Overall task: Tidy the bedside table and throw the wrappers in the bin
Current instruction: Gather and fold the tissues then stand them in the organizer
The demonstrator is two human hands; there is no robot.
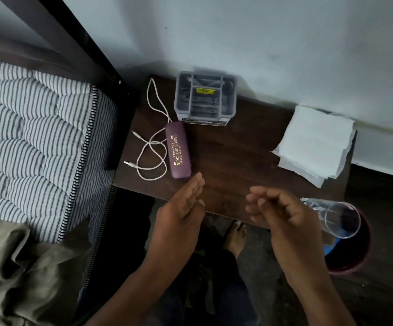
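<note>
Head view, bench (233,156) stock: both hands (179,208) (282,212) empty and loosely open above near edge; bin (365,255) beside, clear cup (341,220) tipped over it, likely light, crushable, best taken by rim; no wrappers discernible.

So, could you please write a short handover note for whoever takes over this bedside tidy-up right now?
Left hand: open and empty, flat over the near edge of the bedside table.
Right hand: fingers loosely curled, nothing seen in it.
On the table: grey organiser at the back, purple glasses case in front of it, white cable lying loose beside the case, stack of white tissues on the right.
A clear plastic cup lies tilted over the bin at the table's right corner.
Done: no wrappers visible on the table.
Left: coil the cable, straighten the case and tissues.
</note>
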